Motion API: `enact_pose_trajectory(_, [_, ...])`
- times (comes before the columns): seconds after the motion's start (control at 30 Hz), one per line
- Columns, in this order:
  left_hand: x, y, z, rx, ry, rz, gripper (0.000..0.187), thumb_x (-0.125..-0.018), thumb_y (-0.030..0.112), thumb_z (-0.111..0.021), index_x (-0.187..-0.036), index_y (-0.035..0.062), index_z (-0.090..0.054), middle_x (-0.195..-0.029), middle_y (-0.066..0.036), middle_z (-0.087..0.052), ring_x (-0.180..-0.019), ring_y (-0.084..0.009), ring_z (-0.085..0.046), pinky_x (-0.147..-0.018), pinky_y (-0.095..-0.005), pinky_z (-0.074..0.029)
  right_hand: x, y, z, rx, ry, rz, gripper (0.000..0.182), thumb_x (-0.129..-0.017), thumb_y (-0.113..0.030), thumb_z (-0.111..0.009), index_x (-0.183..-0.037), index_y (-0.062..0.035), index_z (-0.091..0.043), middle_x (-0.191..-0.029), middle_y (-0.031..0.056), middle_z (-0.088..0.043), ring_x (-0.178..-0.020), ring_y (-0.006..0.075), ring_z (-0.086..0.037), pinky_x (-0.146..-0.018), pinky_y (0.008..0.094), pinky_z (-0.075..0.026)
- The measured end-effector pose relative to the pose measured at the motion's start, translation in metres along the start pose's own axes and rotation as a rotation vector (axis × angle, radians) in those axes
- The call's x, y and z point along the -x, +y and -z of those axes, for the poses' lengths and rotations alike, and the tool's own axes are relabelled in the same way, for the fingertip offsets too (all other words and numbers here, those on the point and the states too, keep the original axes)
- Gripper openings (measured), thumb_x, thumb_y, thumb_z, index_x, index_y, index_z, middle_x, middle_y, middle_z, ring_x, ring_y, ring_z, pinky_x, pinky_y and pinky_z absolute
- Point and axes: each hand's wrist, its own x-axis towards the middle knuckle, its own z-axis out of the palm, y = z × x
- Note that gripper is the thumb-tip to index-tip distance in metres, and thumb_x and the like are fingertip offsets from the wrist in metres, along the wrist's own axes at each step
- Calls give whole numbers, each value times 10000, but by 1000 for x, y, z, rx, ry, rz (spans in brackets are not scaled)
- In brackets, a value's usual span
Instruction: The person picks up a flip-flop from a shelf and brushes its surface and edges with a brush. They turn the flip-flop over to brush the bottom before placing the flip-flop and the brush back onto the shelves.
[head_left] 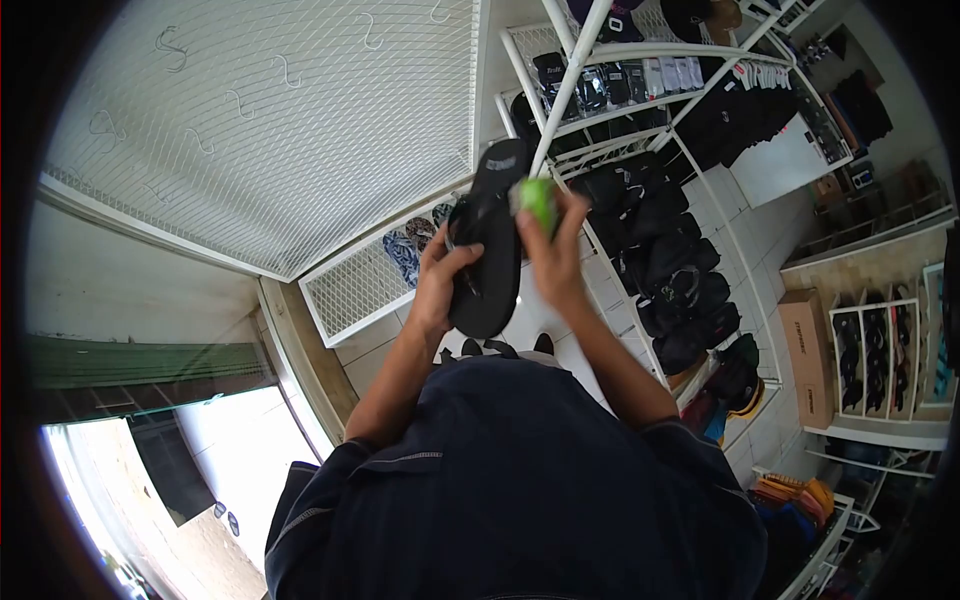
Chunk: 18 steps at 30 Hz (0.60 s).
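Note:
My left hand (pixel 440 275) grips a black flip-flop (pixel 492 290) by its side, thumb over the strap area. The sole stands up in front of my chest, its toe or heel end pointing away from me. In my right hand (pixel 556 258) is a bright green object (pixel 538 203), smeared by motion; I cannot tell what it is. It is close beside the upper right edge of the flip-flop, with my fingers wrapped round it.
To the left stands a white mesh panel (pixel 290 130) with several S-hooks. Below it, a white wire basket (pixel 350 300) holds patterned items. On the right are a shelf of packaged goods (pixel 625 85), a rack of black caps (pixel 680 270) and a cardboard box (pixel 807 355).

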Motion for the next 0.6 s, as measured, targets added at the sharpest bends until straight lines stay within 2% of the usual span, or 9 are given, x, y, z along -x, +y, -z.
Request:
enact_pose_trajectory(0.1, [-8, 4, 11, 33, -39, 99, 476, -887, 36, -634, -1358, 2, -565, -1085, -129, -709, -856, -190, -726, -761, -294, -614, 28, 4, -7, 52, -28, 167, 462, -1031, -241, -621, -1333, -3, -364, -1170, 169, -527, -939, 160, -565, -747, 316, -493])
enact_pose_trajectory(0.17, [-3, -6, 11, 9, -54, 129, 497, -883, 33, -641, -1373, 4, -557, -1079, -123, -707, -852, -175, -722, -765, -287, -608, 1, -14, 11, 10, 28, -36, 452, -1030, -238, -627, -1310, 14, -378, -1102, 166, -562, -884, 188, -594, -738, 337, -505])
enact_pose_trajectory(0.23, [7, -13, 1, -60, -115, 212, 515, -874, 26, -647, -1381, 4, -555, -1082, -115, -705, -868, -170, -719, -775, -283, -601, -41, 19, 29, 98, 183, 36, 452, -1023, -253, -645, -1284, 24, -402, -1058, 159, -580, -836, 210, -608, -775, 347, -503])
enact_pose_trajectory(0.3, [2, -17, 3, -106, -144, 164, 516, -870, 55, -637, -1374, -6, -543, -1054, -122, -698, -812, -176, -722, -710, -281, -619, -59, 24, 41, 92, 152, -109, 455, -1027, -255, -640, -1286, 20, -387, -1048, 161, -577, -856, 205, -602, -782, 344, -504])
enact_pose_trajectory(0.4, [-3, -9, 7, -59, -147, 127, 520, -868, 29, -643, -1377, -11, -545, -1085, -130, -701, -856, -176, -716, -774, -297, -610, -35, 29, 27, 126, 172, -42, 477, -1024, -264, -647, -1298, 12, -371, -1096, 176, -575, -894, 209, -608, -792, 355, -511])
enact_pose_trajectory(0.47, [-14, -4, 9, -56, -108, 93, 506, -869, 32, -639, -1365, -12, -547, -1089, -135, -699, -858, -183, -718, -771, -299, -615, 10, 4, 5, -56, 10, -118, 518, -1022, -229, -643, -1357, 19, -336, -1211, 201, -538, -977, 219, -602, -848, 392, -511])
enact_pose_trajectory(0.5, [-19, -1, 11, -60, -75, 65, 492, -870, 34, -635, -1353, -13, -549, -1092, -141, -697, -859, -190, -720, -767, -301, -619, 29, 9, -2, 148, -13, 147, 524, -1024, -194, -628, -1381, 35, -321, -1215, 201, -533, -967, 213, -606, -820, 369, -518])
enact_pose_trajectory(0.57, [-23, 4, 14, -35, -79, 57, 467, -876, 43, -634, -1333, -10, -554, -1087, -139, -696, -853, -197, -721, -751, -300, -624, 45, -10, -1, 169, -70, 144, 523, -1025, -184, -620, -1391, 44, -324, -1208, 213, -542, -990, 221, -613, -835, 369, -515])
enact_pose_trajectory(0.6, [-18, 6, 11, -71, -121, 60, 480, -875, 45, -640, -1344, -8, -553, -1086, -131, -697, -855, -189, -717, -753, -299, -619, 37, -20, 5, 71, -77, -27, 520, -1025, -188, -622, -1387, 45, -332, -1196, 219, -548, -1009, 234, -609, -869, 384, -504])
